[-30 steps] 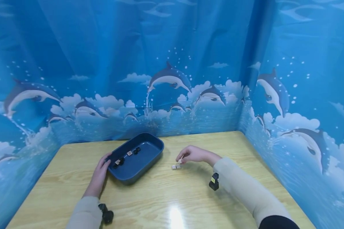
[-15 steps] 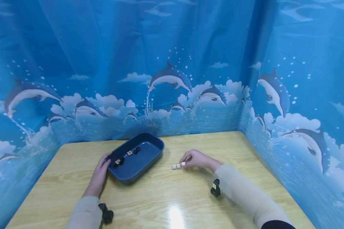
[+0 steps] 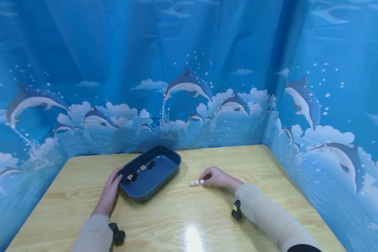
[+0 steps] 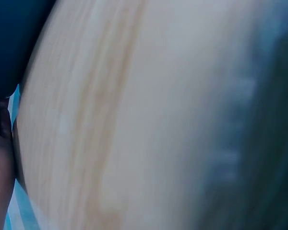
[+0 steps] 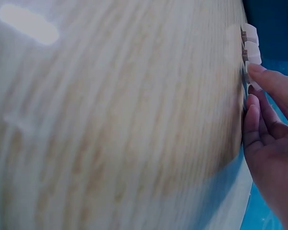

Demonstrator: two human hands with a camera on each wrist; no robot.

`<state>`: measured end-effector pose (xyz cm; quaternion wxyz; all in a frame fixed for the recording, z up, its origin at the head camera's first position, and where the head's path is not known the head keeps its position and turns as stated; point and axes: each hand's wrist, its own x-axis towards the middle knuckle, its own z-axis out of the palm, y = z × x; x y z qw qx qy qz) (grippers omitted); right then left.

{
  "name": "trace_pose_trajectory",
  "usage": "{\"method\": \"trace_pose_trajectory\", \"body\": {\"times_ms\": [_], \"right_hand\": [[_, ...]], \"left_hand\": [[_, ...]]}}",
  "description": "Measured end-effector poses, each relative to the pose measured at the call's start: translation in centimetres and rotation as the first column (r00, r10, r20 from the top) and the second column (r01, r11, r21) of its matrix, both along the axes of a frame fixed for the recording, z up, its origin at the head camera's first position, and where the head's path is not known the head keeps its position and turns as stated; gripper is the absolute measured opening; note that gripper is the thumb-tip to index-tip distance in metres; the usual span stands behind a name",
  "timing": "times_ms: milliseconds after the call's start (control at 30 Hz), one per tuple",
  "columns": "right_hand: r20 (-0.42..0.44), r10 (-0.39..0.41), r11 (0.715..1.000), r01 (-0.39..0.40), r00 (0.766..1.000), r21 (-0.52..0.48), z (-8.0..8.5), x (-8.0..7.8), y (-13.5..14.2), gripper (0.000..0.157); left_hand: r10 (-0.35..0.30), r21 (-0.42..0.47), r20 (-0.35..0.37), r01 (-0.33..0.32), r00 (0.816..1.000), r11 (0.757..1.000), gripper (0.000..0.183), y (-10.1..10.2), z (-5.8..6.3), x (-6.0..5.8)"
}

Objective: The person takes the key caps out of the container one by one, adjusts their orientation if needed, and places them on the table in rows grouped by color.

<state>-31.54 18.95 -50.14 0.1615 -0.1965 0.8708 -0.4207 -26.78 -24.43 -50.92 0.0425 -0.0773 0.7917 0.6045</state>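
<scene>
Your right hand [image 3: 217,177] pinches a white keycap [image 3: 202,182] at its tip, two more keycaps [image 3: 191,183] just beyond; likely light, stiff, smooth, best held by opposite sides; your left hand [image 3: 109,189] grips the tray [image 3: 164,166].

From my station I saw wood-grained tabletop [image 3: 163,224], glossy under glare. Tray [image 3: 159,171] and white pieces [image 3: 196,183] looked smooth plastic; sleeves [image 3: 264,211], matt cloth.
</scene>
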Motion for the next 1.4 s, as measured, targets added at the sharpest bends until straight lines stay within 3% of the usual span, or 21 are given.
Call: {"method": "trace_pose_trajectory", "body": {"times_ms": [633,933,1167,1400], "right_hand": [[0.025,0.001,1.000,-0.001,1.000,0.005,0.2,0.1,-0.1,0.017],[0.024,-0.003,1.000,0.003,1.000,-0.007,-0.3,-0.2,-0.1,0.019],[-0.017,-0.030,0.999,0.030,0.999,-0.019,0.8,-0.5,-0.2,0.026],[-0.044,0.040,0.994,-0.044,0.998,-0.099,2.6,-1.0,-1.4,0.026]], "left_hand": [[0.026,-0.019,0.029,-0.025,0.999,0.999,0.060,0.3,0.3,0.1],[0.020,0.001,-0.020,-0.020,1.000,1.000,0.058,0.2,0.1,-0.1],[0.009,-0.001,-0.018,-0.009,1.000,1.000,0.058,0.1,0.1,-0.1],[0.012,0.002,-0.013,-0.012,1.000,1.000,0.059,0.1,0.1,0.0]]}}
